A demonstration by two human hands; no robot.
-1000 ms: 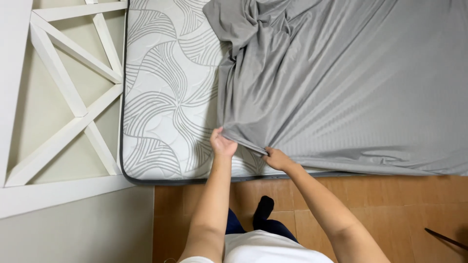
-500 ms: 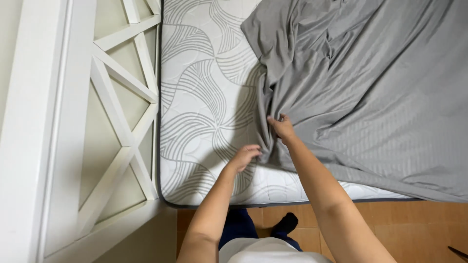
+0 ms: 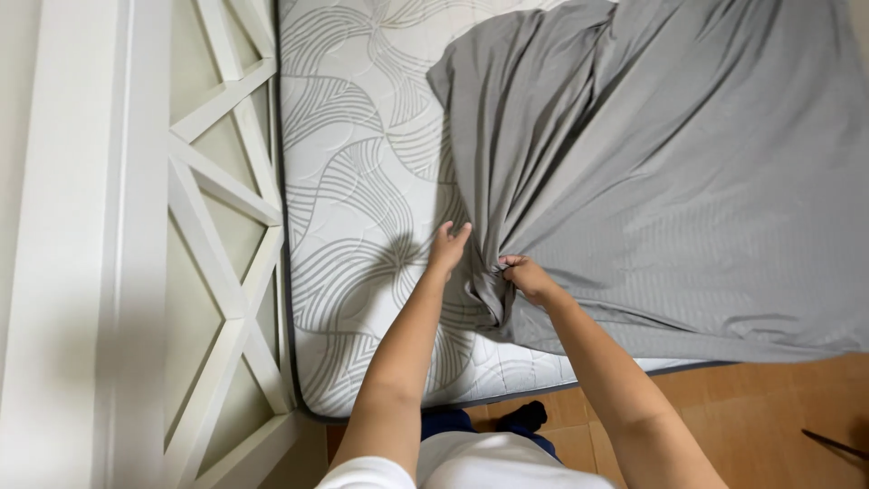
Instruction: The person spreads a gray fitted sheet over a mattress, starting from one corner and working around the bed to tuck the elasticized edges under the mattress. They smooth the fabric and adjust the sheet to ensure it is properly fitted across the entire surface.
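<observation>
At far left I see the white wooden cross-braced bed frame [image 3: 217, 226], then the white quilted mattress with its grey swirl pattern [image 3: 353, 181]. My left hand [image 3: 447, 246] lies flat, fingers spread, on the mattress right at the bunched edge of the soft grey striped bedsheet [image 3: 688, 181]. My right hand [image 3: 527, 276] pinches a gathered fold of that sheet, which drapes over the mattress's right side above the orange wooden floor [image 3: 778, 407]. I judge the cloth light, limp and prone to sliding; the hemmed edge offers the surest hold.
</observation>
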